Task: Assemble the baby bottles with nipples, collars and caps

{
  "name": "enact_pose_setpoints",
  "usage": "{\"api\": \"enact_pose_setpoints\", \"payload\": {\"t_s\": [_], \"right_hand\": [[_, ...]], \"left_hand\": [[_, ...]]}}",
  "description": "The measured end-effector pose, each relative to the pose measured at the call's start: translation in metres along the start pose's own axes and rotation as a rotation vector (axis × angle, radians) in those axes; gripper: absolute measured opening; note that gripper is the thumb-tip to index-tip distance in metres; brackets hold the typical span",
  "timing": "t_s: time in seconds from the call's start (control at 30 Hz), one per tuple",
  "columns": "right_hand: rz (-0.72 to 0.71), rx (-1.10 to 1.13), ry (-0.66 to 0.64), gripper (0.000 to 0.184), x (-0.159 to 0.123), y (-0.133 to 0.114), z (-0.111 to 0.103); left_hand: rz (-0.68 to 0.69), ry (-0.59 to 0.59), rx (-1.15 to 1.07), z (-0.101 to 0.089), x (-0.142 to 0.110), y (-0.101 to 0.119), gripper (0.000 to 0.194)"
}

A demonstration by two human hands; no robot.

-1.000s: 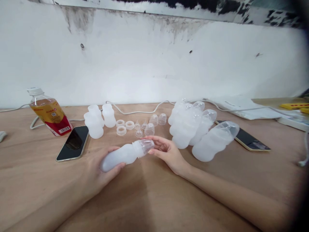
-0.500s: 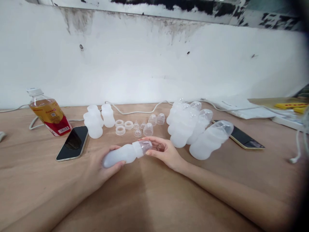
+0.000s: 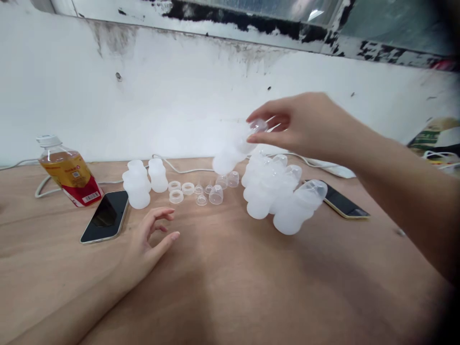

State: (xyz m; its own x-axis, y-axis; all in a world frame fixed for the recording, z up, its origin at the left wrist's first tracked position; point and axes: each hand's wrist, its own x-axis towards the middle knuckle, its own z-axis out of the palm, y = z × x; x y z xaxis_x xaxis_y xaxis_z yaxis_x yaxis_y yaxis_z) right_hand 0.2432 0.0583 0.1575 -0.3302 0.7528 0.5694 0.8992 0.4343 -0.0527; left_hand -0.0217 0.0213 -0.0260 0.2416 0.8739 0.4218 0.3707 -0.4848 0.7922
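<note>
My right hand grips a white baby bottle by its clear cap, with the bottle tilted and raised beside a cluster of capped baby bottles. Fingers apart and holding nothing, my left hand rests over the table near the phone. Several uncapped bottle bodies stand at the left. Between them and the cluster lie white collar rings, clear nipples and clear dome caps.
A drink bottle with a red and yellow label stands at the far left beside a dark phone. Another phone lies behind the capped bottles. A white cable runs along the wall.
My right hand has lifted the capped baby bottle up and to the right, towards the cluster. My left hand has let go of it and opened. The view has shifted slightly.
</note>
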Motion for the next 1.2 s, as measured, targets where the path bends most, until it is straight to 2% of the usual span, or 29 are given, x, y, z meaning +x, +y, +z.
{"api": "enact_pose_setpoints", "payload": {"t_s": [0.1,0.23,0.57,0.83,0.93,1.0,1.1,1.2], "right_hand": [[-0.004,-0.162,-0.178,0.031,0.013,0.015,0.022],[0.036,-0.272,-0.294,0.033,0.018,0.027,0.045],[0.114,-0.402,-0.48,0.032,0.026,0.034,0.067],[0.114,-0.401,-0.526,0.034,0.031,0.046,0.077],[0.068,-0.385,-0.504,0.038,0.029,0.047,0.071],[0.01,-0.401,-0.405,0.04,0.018,0.038,0.064],[-0.16,-0.385,-0.261,0.035,-0.016,0.014,0.059],[-0.41,-0.325,-0.275,0.031,-0.06,-0.004,0.074]], "left_hand": [[-0.008,-0.004,0.003,-0.001,0.0,0.002,0.029],[-0.021,-0.013,0.004,0.0,-0.001,0.004,0.027],[-0.054,-0.027,0.024,-0.001,0.0,0.009,0.025],[-0.058,-0.044,0.001,0.0,0.0,0.007,0.025],[-0.061,-0.044,0.002,0.0,0.0,0.008,0.024],[-0.062,-0.042,0.003,0.0,0.0,0.009,0.024],[-0.061,-0.041,0.002,0.0,0.0,0.01,0.023],[-0.053,-0.039,0.012,0.001,0.0,0.01,0.023]]}}
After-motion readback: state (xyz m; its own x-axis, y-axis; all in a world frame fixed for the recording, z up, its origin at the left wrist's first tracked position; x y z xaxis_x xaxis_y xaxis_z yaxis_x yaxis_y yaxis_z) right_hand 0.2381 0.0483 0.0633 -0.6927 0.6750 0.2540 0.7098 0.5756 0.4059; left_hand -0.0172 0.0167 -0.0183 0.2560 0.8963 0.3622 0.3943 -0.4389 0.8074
